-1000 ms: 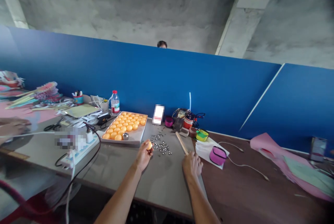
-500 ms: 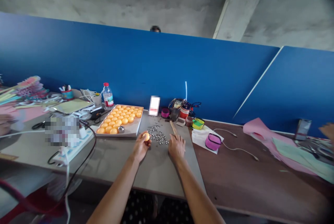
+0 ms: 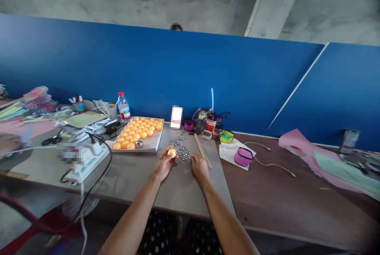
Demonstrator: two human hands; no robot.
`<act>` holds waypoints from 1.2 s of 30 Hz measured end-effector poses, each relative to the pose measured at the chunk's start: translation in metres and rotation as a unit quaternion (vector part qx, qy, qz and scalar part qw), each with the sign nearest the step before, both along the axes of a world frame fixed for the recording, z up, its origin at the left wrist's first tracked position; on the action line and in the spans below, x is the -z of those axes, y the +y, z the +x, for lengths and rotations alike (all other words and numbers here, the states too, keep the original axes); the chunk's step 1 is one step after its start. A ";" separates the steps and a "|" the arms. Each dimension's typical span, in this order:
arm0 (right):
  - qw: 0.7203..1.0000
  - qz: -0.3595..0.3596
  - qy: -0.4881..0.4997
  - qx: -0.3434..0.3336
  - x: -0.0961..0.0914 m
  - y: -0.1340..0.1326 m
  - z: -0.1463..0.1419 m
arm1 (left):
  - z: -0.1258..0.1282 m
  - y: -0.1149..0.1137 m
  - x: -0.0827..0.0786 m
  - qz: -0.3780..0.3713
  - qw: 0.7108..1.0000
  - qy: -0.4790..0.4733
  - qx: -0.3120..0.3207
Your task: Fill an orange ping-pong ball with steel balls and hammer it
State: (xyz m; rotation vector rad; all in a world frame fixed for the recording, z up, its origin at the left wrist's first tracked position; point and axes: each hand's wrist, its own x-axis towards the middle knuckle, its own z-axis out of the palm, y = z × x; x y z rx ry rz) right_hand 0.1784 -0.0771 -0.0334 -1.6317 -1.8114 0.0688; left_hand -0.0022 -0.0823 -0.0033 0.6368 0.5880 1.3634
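My left hand [image 3: 164,164] is closed round an orange ball [image 3: 171,153] that looks like a ping-pong ball, held just above the table. Beside it lies a loose pile of small shiny metal pieces [image 3: 183,153], too small to name. At the pile's right edge my right hand [image 3: 199,166] is closed, thumb and fingers together; what they pinch, if anything, I cannot make out. A flat wooden stick [image 3: 202,150] lies right behind that hand. To the left, a shallow white tray [image 3: 152,144] carries rows of orange balls [image 3: 135,130] and one silvery round object [image 3: 139,144] at its front.
A power strip [image 3: 89,164] with cables lies left, near scissors [image 3: 53,139]. A bottle [image 3: 124,106] stands behind the tray. Right of the stick are a purple band [image 3: 243,157] on white paper and a white cable [image 3: 276,170]. A blue partition [image 3: 178,73] closes off the back.
My left hand has moved right with the ball, closer to the metal pieces. My right hand has drawn off the wooden stick, and its fingers have curled together at the pile's edge.
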 end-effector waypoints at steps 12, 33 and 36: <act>0.980 0.058 0.189 -0.010 0.007 0.003 0.007 | -0.001 -0.002 0.000 -0.024 0.999 0.010 0.041; 0.724 -0.054 0.681 -0.099 -0.007 0.006 -0.005 | -0.001 0.000 0.002 -0.023 0.998 0.032 0.056; 0.706 -0.073 0.695 -0.115 -0.008 0.004 -0.008 | -0.001 -0.001 0.000 -0.018 0.998 0.034 0.056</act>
